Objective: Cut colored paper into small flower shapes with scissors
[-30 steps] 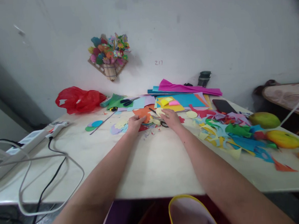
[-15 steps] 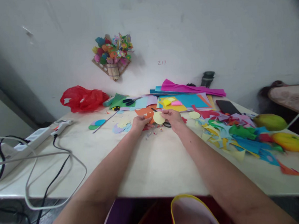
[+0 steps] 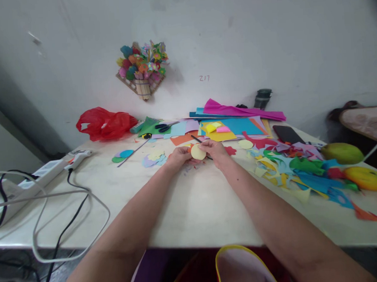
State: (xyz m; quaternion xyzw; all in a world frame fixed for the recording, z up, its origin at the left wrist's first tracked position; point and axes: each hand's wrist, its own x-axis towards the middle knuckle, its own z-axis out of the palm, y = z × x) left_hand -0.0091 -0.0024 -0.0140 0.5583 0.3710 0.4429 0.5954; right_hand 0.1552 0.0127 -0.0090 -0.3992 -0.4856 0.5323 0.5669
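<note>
Both my hands meet at the middle of the table (image 3: 186, 209) around a pale yellow paper circle (image 3: 197, 152). My left hand (image 3: 179, 155) pinches its left side, with a bit of orange paper under the fingers. My right hand (image 3: 217, 151) grips its right side, fingers closed. A thin black stick or scissor blade (image 3: 195, 139) pokes out behind the circle, its lower end hidden by my right hand. Orange paper (image 3: 182, 139) lies just beyond my hands.
Coloured paper sheets (image 3: 232, 125) and scissors (image 3: 163, 127) lie at the back. Paper scraps (image 3: 292, 168) and mangoes (image 3: 341, 153) crowd the right. A red plastic bag (image 3: 102, 123), glue gun (image 3: 77, 156), power strip (image 3: 34, 180) and cables (image 3: 67, 199) sit left. A phone (image 3: 285, 133) lies back right.
My hands drew back from the paper pile toward me, lifting the pale yellow circle; now both hold it between them above the table.
</note>
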